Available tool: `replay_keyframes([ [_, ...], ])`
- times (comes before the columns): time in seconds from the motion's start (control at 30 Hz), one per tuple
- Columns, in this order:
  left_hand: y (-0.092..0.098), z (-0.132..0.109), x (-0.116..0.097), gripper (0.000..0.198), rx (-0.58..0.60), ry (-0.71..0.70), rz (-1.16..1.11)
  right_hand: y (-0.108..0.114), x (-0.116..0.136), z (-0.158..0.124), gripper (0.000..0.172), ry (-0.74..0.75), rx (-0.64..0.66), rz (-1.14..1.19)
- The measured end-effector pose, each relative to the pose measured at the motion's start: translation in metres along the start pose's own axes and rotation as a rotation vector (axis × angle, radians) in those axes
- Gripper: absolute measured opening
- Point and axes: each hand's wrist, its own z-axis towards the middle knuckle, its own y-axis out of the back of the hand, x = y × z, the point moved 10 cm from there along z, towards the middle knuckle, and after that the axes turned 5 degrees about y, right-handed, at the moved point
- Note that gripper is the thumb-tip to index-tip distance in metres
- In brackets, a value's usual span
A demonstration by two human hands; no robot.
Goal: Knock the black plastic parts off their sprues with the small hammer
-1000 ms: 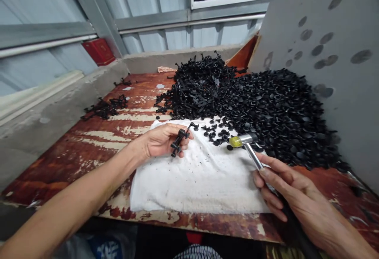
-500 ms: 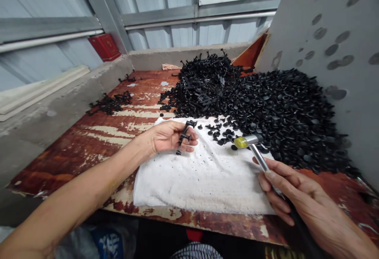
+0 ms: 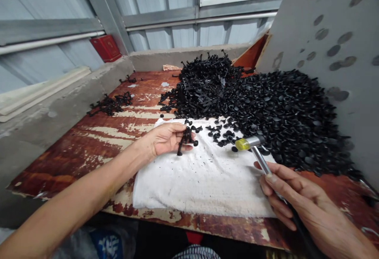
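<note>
While left-hand fingers [image 3: 174, 131] pinch black plastic fasteners [image 3: 186, 137], right-hand fingers [image 3: 284, 184] clamp a yellow-tipped hammer [image 3: 251, 141].

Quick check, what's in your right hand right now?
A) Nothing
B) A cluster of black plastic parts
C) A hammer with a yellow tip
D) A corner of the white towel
C: the right hand grips the hammer by its shaft, while the black plastic parts are in the left hand.

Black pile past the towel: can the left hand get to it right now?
Probably yes: the left hand is over the white towel, close to the black pile, with only loose pieces between, though it holds black plastic pieces.
</note>
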Motion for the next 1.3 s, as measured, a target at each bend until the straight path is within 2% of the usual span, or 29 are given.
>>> replay_keyframes([
  [0.1,-0.014,-0.006,0.003,0.019,-0.034,-0.110,-0.118,-0.009,0.006,-0.002,0.046,0.034,0.045,-0.045],
  [0.23,-0.055,-0.014,0.015,0.015,0.105,-0.211,-0.229,-0.031,0.026,-0.002,0.041,0.108,0.088,-0.114],
  [0.3,-0.074,-0.017,0.017,0.014,0.163,-0.261,-0.266,-0.042,0.039,0.000,0.036,0.173,0.082,-0.146],
  [0.37,-0.087,-0.018,0.019,0.013,0.178,-0.286,-0.315,-0.048,0.053,0.003,0.030,0.274,0.019,-0.168],
  [0.47,-0.097,-0.022,0.020,0.015,0.177,-0.300,-0.374,-0.058,0.055,0.007,0.021,0.295,0.029,-0.151],
  [0.57,-0.087,-0.028,0.025,0.014,0.173,-0.282,-0.337,-0.057,0.045,0.009,0.016,0.242,0.078,-0.123],
  [0.63,-0.069,-0.031,0.037,0.009,0.139,-0.202,-0.198,-0.046,0.044,0.009,0.018,0.249,0.067,-0.124],
  [0.7,-0.043,-0.033,0.047,0.009,0.047,-0.109,0.069,-0.035,0.043,0.010,0.020,0.251,0.054,-0.133],
  [0.77,-0.023,-0.035,0.039,0.018,-0.003,-0.134,0.336,-0.031,0.042,0.010,0.021,0.235,0.065,-0.122],
  [0.8,-0.017,-0.037,0.026,0.023,-0.041,-0.211,0.483,-0.033,0.041,0.010,0.020,0.222,0.082,-0.110],
  [0.87,-0.021,-0.041,-0.004,0.031,-0.086,-0.421,0.793,-0.043,0.039,0.008,0.018,0.187,0.146,-0.086],
  [0.9,-0.029,-0.042,-0.013,0.034,-0.063,-0.478,0.924,-0.050,0.037,0.007,0.016,0.166,0.187,-0.078],
  [0.93,-0.038,-0.039,-0.014,0.037,0.010,-0.477,1.021,-0.056,0.036,0.005,0.015,0.147,0.228,-0.075],
  [1.0,-0.055,-0.031,0.002,0.042,0.247,-0.323,1.076,-0.066,0.036,0.003,0.015,0.126,0.292,-0.068],
  [1.07,-0.066,-0.029,0.027,0.043,0.470,-0.099,0.977,-0.067,0.037,0.003,0.015,0.121,0.309,-0.057],
  [1.1,-0.070,-0.028,0.037,0.043,0.538,-0.007,0.905,-0.066,0.038,0.004,0.015,0.119,0.306,-0.054],
  [1.17,-0.072,-0.026,0.049,0.039,0.577,0.104,0.776,-0.061,0.038,0.008,0.014,0.119,0.289,-0.055],
  [1.3,-0.072,-0.018,0.054,0.035,0.511,0.139,0.664,-0.053,0.035,0.014,0.014,0.104,0.248,-0.070],
])
